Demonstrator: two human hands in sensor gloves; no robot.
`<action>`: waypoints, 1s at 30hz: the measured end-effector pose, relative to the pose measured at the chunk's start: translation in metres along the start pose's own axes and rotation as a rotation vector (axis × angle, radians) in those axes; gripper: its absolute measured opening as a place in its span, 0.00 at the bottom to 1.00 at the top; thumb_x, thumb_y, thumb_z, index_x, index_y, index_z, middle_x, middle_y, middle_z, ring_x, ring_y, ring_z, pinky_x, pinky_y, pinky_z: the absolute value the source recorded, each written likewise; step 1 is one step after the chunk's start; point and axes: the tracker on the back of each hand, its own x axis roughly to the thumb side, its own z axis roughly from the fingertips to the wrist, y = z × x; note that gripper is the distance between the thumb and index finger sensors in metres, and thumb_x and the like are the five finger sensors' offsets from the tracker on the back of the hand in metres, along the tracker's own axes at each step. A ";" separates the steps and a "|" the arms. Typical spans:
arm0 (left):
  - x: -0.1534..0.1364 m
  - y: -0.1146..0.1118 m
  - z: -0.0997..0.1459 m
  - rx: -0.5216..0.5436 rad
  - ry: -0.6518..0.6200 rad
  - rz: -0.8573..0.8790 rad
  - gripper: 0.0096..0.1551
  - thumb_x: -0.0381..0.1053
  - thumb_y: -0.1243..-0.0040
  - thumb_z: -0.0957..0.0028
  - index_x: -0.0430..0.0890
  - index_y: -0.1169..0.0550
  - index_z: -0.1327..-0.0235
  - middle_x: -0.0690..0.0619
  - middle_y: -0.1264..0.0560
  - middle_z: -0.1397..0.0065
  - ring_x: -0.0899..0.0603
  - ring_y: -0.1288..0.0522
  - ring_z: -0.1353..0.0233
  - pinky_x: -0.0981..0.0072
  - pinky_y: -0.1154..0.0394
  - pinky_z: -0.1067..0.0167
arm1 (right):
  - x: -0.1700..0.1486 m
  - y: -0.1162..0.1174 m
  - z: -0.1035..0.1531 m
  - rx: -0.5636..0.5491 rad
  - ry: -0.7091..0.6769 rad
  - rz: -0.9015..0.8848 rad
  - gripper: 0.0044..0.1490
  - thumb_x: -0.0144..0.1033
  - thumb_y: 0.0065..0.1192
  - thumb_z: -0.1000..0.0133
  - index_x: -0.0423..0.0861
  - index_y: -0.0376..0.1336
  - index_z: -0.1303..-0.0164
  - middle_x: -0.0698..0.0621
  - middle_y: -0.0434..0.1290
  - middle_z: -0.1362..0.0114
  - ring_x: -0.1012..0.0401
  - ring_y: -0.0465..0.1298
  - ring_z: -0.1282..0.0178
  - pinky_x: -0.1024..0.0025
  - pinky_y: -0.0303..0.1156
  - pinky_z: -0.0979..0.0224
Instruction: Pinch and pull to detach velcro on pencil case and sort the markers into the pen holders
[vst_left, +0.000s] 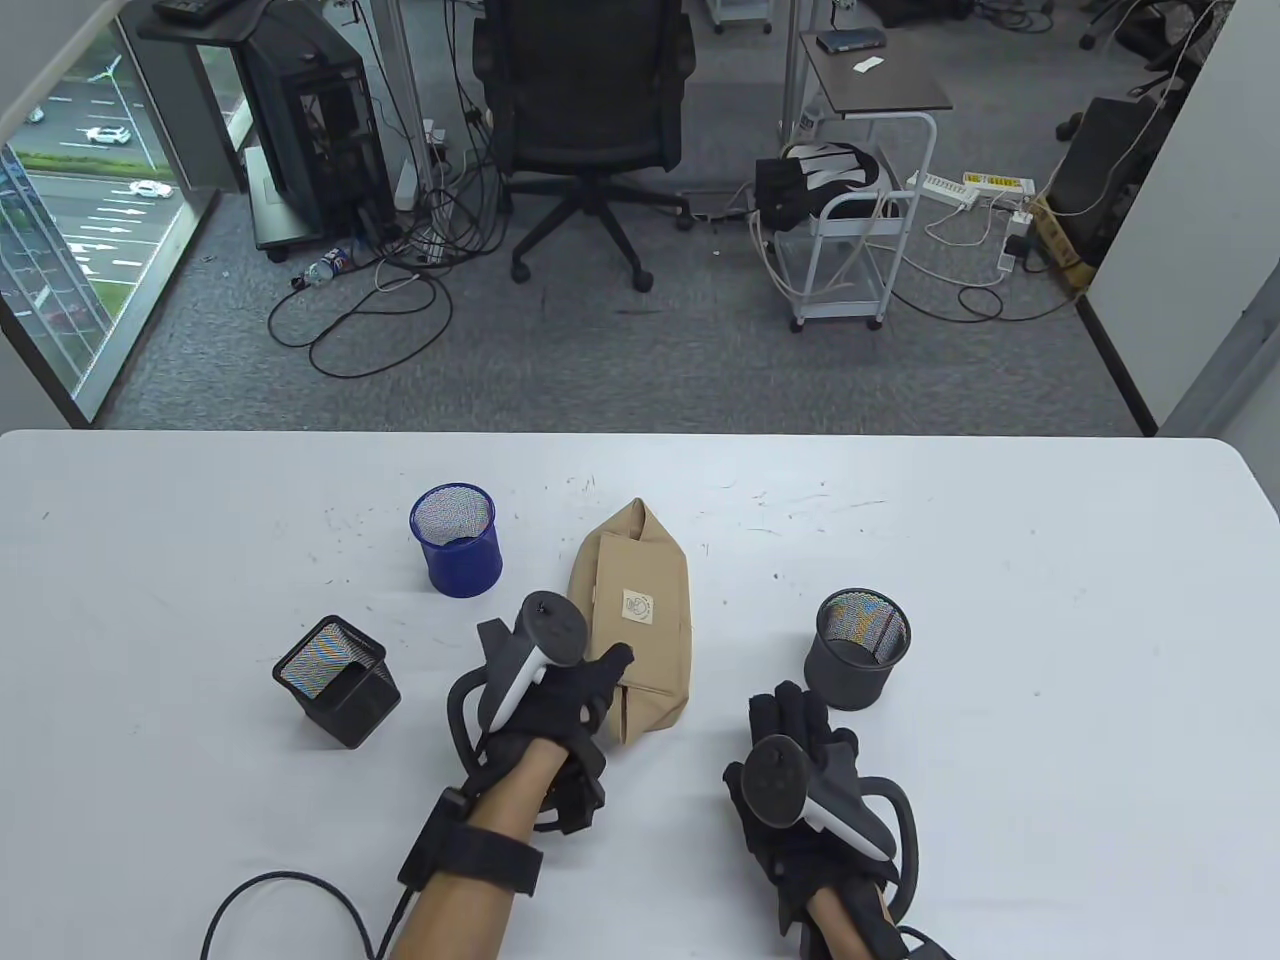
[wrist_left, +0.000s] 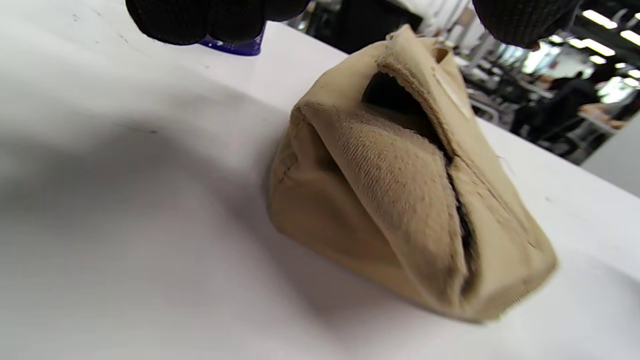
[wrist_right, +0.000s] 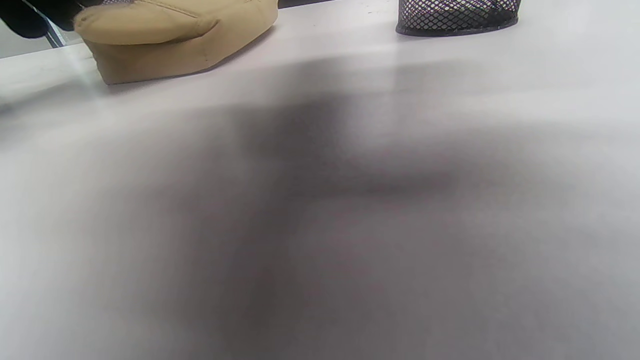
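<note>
A tan fabric pencil case (vst_left: 632, 612) lies lengthwise in the middle of the white table (vst_left: 1050, 560), and no markers show. My left hand (vst_left: 603, 688) hovers at its near end with the fingers spread. In the left wrist view the case (wrist_left: 400, 200) shows a dark slit along its flap. The gloved fingertips (wrist_left: 200, 20) hang above it without touching. My right hand (vst_left: 795, 722) lies flat on the table, right of the case and just before the round dark mesh holder (vst_left: 858, 648). It holds nothing.
A blue mesh holder (vst_left: 455, 540) stands left of the case's far end. A black square mesh holder (vst_left: 336, 680) sits tilted at the left. The right wrist view shows the case (wrist_right: 175, 35) and the round holder's base (wrist_right: 457, 17) across bare table.
</note>
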 end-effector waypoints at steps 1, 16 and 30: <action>0.004 -0.001 -0.006 -0.014 0.022 0.000 0.64 0.76 0.44 0.49 0.40 0.48 0.12 0.34 0.46 0.09 0.24 0.43 0.16 0.33 0.34 0.27 | 0.000 0.000 0.000 0.003 -0.001 0.001 0.48 0.52 0.35 0.40 0.42 0.30 0.17 0.39 0.30 0.13 0.42 0.33 0.16 0.39 0.36 0.24; 0.018 -0.016 -0.049 -0.096 0.324 0.072 0.56 0.64 0.21 0.62 0.39 0.30 0.23 0.32 0.44 0.11 0.19 0.47 0.17 0.28 0.34 0.28 | 0.005 0.006 -0.004 0.049 -0.017 0.001 0.47 0.51 0.35 0.40 0.43 0.31 0.16 0.39 0.30 0.13 0.43 0.33 0.15 0.39 0.37 0.24; -0.009 0.014 0.016 0.006 0.043 0.500 0.38 0.52 0.23 0.54 0.45 0.23 0.29 0.44 0.13 0.39 0.38 0.10 0.45 0.51 0.12 0.51 | 0.007 0.004 -0.002 0.032 -0.034 -0.004 0.47 0.51 0.35 0.40 0.43 0.31 0.16 0.40 0.31 0.13 0.43 0.34 0.15 0.40 0.37 0.24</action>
